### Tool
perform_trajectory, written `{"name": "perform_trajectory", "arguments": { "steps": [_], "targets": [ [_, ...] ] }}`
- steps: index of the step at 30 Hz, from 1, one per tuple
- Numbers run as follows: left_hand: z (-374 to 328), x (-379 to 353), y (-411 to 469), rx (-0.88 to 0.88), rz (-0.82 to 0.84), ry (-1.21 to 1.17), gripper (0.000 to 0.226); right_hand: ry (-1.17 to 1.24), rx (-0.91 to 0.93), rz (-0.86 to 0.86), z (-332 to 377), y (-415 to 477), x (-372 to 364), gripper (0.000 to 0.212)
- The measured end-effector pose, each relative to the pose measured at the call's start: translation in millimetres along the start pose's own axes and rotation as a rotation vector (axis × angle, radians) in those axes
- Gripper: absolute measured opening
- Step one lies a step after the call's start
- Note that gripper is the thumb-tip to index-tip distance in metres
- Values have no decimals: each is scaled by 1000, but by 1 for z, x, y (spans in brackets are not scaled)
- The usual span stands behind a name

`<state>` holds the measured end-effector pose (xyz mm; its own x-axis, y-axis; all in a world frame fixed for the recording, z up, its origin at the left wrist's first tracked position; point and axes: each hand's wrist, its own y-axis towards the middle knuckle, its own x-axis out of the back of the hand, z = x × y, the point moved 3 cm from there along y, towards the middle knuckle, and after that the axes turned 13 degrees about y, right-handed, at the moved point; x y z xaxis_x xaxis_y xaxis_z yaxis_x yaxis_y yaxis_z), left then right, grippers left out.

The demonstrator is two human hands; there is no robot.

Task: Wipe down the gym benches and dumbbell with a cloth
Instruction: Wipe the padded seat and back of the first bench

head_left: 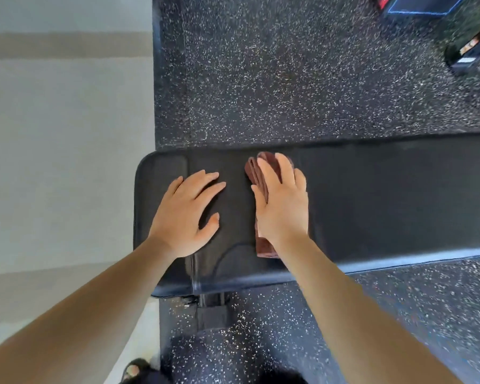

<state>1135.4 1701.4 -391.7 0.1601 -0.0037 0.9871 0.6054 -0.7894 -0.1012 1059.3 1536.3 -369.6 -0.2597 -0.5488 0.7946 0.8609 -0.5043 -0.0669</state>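
The right hand (283,206) lies flat, fingers straight, pressing the folded brown cloth (263,246) onto the padded black worktop (385,195) (a gym bench) near its left end. The left hand (186,212) rests beside it, fingers spread, on bare padding.

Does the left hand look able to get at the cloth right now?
Probably yes: the left hand lies flat on the bench beside the cloth, nothing between them, though the right hand covers most of it.
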Motion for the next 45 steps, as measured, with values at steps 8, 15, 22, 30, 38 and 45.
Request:
{"name": "perform_trajectory", "arguments": {
  "steps": [8, 15, 22, 30, 38, 45],
  "targets": [
    [0, -3, 4, 7, 74, 41, 58, -35, -53, 76, -2, 6, 1, 46],
    [-2, 4, 6, 0, 132, 10, 57, -16, -86, 49, 7, 6, 8, 45],
    [34, 17, 9, 71, 67, -67, 51, -3, -79, 111, 40, 72, -10, 44],
    [53, 9, 16, 364, -24, -99, 63, -58, 8, 184, 57, 83, -35, 47],
    [55, 5, 12, 473, -65, -117, 70, -97, 153, 702, 100, 141, -78, 39],
    [55, 7, 12, 453, -76, -95, 67, -26, 150, 798, 107, 143, -83, 36]
  ]
}}
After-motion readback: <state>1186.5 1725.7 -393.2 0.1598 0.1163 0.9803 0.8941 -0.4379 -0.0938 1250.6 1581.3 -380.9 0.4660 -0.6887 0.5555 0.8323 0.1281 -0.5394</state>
